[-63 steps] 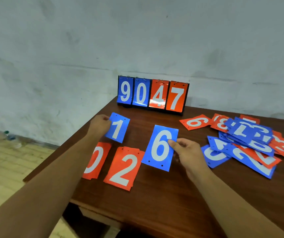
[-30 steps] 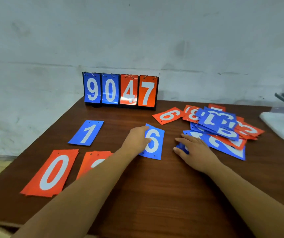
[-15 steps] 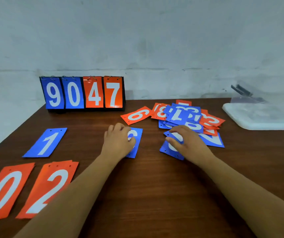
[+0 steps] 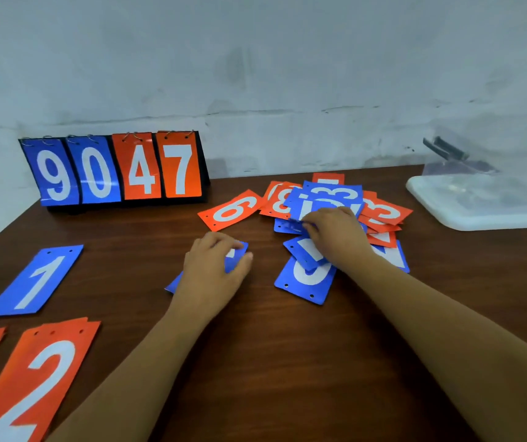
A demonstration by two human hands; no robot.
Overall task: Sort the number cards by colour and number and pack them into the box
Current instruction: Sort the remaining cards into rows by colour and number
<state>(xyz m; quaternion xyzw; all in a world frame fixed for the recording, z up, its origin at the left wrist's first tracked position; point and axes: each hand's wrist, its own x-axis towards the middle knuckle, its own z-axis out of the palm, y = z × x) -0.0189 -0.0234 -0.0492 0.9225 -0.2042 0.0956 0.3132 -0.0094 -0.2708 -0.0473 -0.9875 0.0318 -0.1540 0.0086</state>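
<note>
On the worktop point(image 4: 287, 362), blue 1 point(image 4: 34, 280) and red 2 point(image 4: 37, 384) lie sorted. Left grip point(image 4: 214, 266) lies bent on a blue card point(image 4: 238, 250); if it holds it, I cannot tell. Right grip point(image 4: 335, 234) pinches a pile card point(image 4: 291, 225). Most cards wait in the pile point(image 4: 383, 213). The box point(image 4: 485, 202) sits far right; I think packing has not begun.
</note>
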